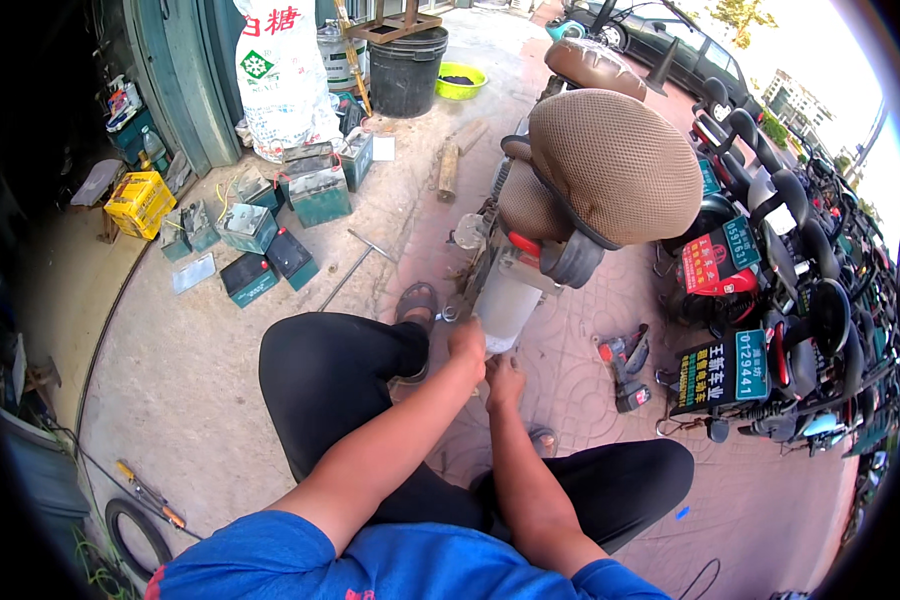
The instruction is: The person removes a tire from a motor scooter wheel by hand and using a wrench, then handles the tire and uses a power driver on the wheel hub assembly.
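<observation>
In front of me stands an electric bike with a large brown mesh-covered seat [615, 165]. Below its red tail light [524, 244] hangs a pale grey rear mudguard [508, 305]. My left hand [467, 340] is closed at the mudguard's lower left edge; the ring end of a metal wrench [448, 314] shows beside its fingers. Just right of it and a little lower, my right hand [507, 381] is closed with fingertips pinched near the mudguard's bottom. What the right fingers hold is hidden. Both forearms reach forward between my bent knees.
A cordless drill [625, 368] lies on the paving to the right, before a row of parked electric bikes [770, 340]. On the left are several green batteries [247, 278], a T-handle tool [355, 268], a yellow crate [140, 204], a black bucket [407, 72] and a tyre [137, 538].
</observation>
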Motion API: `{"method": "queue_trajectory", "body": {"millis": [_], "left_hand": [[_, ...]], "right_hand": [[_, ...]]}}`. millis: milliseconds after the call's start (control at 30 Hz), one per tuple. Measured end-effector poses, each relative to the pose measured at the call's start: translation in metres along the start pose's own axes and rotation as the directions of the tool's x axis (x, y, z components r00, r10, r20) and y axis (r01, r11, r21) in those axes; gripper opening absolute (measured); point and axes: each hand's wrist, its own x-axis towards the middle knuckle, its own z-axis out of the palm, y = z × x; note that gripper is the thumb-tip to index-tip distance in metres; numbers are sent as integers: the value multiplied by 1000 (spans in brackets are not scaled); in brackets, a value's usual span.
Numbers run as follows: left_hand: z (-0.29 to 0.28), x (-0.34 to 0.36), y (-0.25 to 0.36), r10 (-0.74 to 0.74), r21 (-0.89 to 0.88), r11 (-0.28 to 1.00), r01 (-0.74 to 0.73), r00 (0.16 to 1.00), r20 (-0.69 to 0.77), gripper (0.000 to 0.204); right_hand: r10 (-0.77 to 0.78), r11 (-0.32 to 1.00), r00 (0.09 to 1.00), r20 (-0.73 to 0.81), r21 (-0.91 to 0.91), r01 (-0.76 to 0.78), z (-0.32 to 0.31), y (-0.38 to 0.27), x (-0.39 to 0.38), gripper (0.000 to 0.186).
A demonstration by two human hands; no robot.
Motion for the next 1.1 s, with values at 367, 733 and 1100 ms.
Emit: {"method": "queue_trajectory", "body": {"millis": [367,733,1100], "left_hand": [[-11,27,25,293,376,880,-290,955,52,32],[-59,38,308,216,657,-613,-438,708,673,41],[-262,201,170,395,950,-291,-112,891,226,44]], "right_hand": [[103,865,979,175,470,-175,15,-38,-27,44],[192,886,980,57,420,-198,0,-16,-10,52],[409,907,907,101,64,-416,-35,48,15,36]]}}
